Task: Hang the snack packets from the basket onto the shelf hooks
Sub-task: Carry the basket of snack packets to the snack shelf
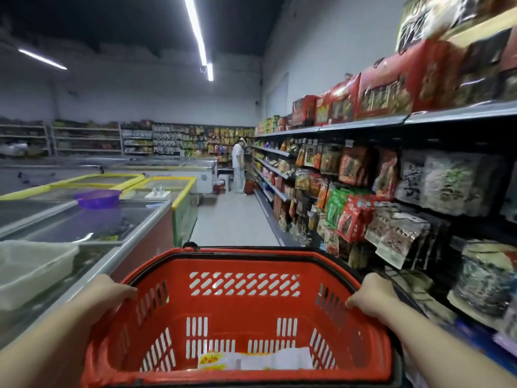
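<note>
A red plastic basket (243, 264) with slotted walls fills the bottom centre of the head view. My left hand (107, 294) grips its left rim and my right hand (373, 296) grips its right rim. At the basket's bottom lie white and yellow snack packets (251, 359), partly hidden by the near wall. To my right stands the shelf (363, 123), where snack packets hang on hooks (355, 217) in rows; the hooks themselves are mostly covered by the packets.
Chest freezers (92, 219) with glass lids line the left side; a purple bowl (98, 197) and a white tub (30, 267) sit on them. A person (238, 166) stands far down the aisle by the right shelves. Red gift boxes (386, 93) top the shelf.
</note>
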Tool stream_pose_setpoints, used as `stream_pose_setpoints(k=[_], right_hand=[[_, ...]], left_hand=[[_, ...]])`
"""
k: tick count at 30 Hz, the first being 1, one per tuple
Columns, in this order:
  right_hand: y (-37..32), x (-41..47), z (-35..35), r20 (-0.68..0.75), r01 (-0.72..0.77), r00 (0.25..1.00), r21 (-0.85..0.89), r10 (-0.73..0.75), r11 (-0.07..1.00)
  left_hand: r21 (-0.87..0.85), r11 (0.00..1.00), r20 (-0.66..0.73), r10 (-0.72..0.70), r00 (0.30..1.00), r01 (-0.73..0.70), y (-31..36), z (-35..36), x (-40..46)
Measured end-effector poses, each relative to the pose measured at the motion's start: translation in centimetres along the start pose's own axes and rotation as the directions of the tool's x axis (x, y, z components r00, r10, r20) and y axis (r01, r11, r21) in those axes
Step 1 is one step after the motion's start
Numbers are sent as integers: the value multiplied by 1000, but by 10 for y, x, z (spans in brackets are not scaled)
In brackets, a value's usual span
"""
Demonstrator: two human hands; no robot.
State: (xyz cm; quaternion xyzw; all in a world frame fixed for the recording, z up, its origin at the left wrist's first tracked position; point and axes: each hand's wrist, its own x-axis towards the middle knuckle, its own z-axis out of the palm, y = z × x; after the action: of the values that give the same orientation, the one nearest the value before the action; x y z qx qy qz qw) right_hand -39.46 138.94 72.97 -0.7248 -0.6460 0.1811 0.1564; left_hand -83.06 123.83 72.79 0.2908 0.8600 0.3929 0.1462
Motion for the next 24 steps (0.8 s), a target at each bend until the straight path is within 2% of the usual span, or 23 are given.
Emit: stream_pose_setpoints(k=[6, 10, 14, 18, 24], right_hand=[[-69, 146, 6, -51, -5, 999, 11, 6, 1000], [-112, 261, 20, -28, 34, 999, 36, -33, 999], [-162, 396, 42, 25, 97, 995, 47, -98, 994], [-215, 515, 54, 20, 154, 988, 6, -154, 988], [-294, 662, 74, 14, 150, 988, 43, -151, 988]], left_hand=[[-114, 993, 5, 10, 1000, -9, 73, 63, 138], [-181, 983, -34, 3, 999, -9, 103, 122, 233], [-264, 964, -33, -48, 998, 38, 126, 181, 344], [-271, 949, -10, -170, 985, 161, 138, 238, 481], [-296, 940, 7, -177, 984, 171, 231, 278, 565]])
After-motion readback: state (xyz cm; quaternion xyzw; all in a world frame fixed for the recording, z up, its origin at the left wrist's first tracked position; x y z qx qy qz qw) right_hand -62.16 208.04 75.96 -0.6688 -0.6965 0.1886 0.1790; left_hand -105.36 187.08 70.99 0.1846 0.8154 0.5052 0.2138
